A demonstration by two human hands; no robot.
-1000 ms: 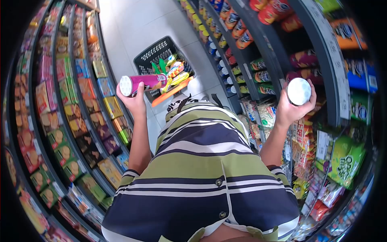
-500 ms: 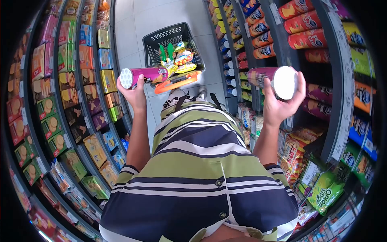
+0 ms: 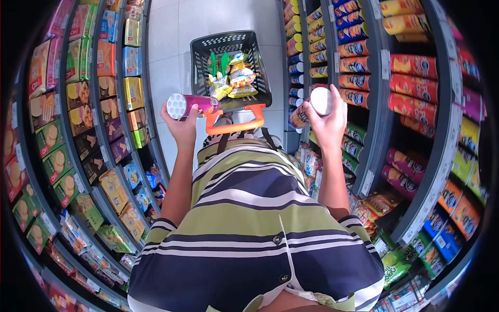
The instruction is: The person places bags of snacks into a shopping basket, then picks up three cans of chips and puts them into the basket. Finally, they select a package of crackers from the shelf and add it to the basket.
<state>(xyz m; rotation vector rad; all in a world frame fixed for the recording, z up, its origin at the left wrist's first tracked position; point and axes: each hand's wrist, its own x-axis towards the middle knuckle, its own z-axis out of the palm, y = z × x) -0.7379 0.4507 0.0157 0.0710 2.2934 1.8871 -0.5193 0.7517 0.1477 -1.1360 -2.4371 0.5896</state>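
Note:
My left hand (image 3: 182, 127) is wrapped round a purple chip canister (image 3: 200, 102), which lies almost level with its dotted white end toward the left. The canister's other end is near the orange handle (image 3: 234, 128) of a black basket (image 3: 260, 65). On the right, my right hand (image 3: 329, 124) grips a second chip canister (image 3: 300, 117), tilted, its white lid facing up toward me. Part of that canister's label is behind my fingers. Inside the basket sit several snack bags (image 3: 241, 78), yellow, red and white, with green pieces beside them.
To my left, shelves hold boxed biscuits (image 3: 54, 161). The right shelves carry rows of chip canisters, among them red ones (image 3: 413, 86) and purple ones (image 3: 408, 161). A green snack bag (image 3: 396, 266) hangs low at the right. Pale floor tiles (image 3: 165, 47) run between the shelves.
My right hand has moved left with its canister, away from the right shelf. My left hand has shifted slightly right and down. The basket appears a little lower and further right.

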